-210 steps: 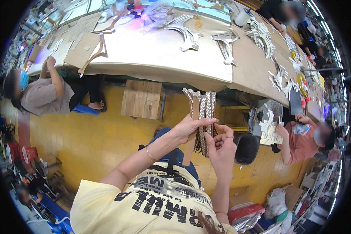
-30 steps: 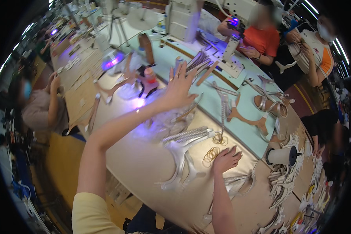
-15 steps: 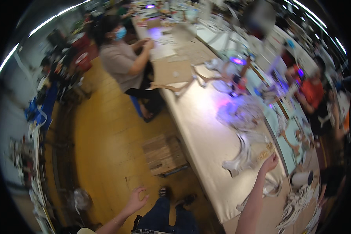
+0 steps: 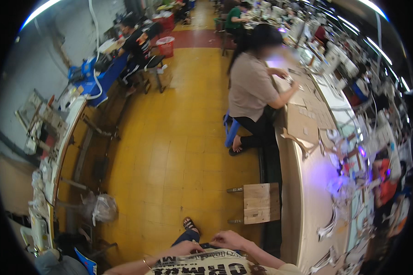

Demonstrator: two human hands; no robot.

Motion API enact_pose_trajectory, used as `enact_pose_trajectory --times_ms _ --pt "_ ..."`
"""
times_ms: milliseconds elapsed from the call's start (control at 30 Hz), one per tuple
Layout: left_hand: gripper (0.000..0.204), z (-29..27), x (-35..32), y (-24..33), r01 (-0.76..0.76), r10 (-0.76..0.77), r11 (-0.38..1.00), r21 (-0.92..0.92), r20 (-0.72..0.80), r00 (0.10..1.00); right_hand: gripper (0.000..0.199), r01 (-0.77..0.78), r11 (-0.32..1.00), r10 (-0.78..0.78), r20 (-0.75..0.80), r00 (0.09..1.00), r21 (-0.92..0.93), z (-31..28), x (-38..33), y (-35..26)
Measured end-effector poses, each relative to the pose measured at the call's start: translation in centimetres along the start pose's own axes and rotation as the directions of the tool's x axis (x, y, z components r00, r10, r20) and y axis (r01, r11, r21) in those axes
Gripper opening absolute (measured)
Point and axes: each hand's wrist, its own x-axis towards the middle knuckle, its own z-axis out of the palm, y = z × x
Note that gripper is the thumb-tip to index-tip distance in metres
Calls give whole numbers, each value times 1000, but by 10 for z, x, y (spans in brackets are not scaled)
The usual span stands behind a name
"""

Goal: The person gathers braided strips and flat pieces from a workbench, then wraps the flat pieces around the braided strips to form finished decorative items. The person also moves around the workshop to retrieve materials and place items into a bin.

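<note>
Shirt point(image 4: 234, 268), printed yellow cloth — left hand point(image 4: 186, 248), right hand point(image 4: 228, 239) near it — grips I cannot tell.

Fr. L hand point(image 4: 186, 248) & R hand point(image 4: 229, 239), rm to pass over floor point(image 4: 183, 156) twd 12 o'clk. Obst.: bag point(image 4: 104, 209) at 10, stool point(image 4: 261, 203) btwn 1 & 2, table point(image 4: 314, 188) at 2.

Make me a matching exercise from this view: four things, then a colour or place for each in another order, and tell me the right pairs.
Column one:
1. Nearer floor basket
2. Square-topped stool
3. Stool under the co-worker in beige
4. Wearer's right hand

Column two:
A. Brown
B. Close to the printed shirt
C. Red
D. Blue

Pairs: 1-C, 2-A, 3-D, 4-B.
</note>
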Motion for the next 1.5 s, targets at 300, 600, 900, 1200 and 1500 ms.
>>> enact_pose_trajectory --times_ms 300,600,900,1200,1500 --pt "30 -201 21 -14 -187 150 945 270 154 977 27 128 948 -81 170 982 -291 -94 117 -79" --pt "20 -451 131 -19 -118 77 759 640 92 993 19 241 592 -128 206 970 -769 -285 327 -107" --pt "23 -687 194 -40 -216 110 743 633 204 973 21 325 792 -233 236 943 -517 -475 508 -160" --pt "15 -976 291 -41 -345 138 724 597 365 921 24 299 934 -234 295 926 -196 -693 692 -184" --pt "20 -1160 457 -37 -456 1 656 601 604 797 40 54 998 -60 -140 988 -45 -848 783 -135"
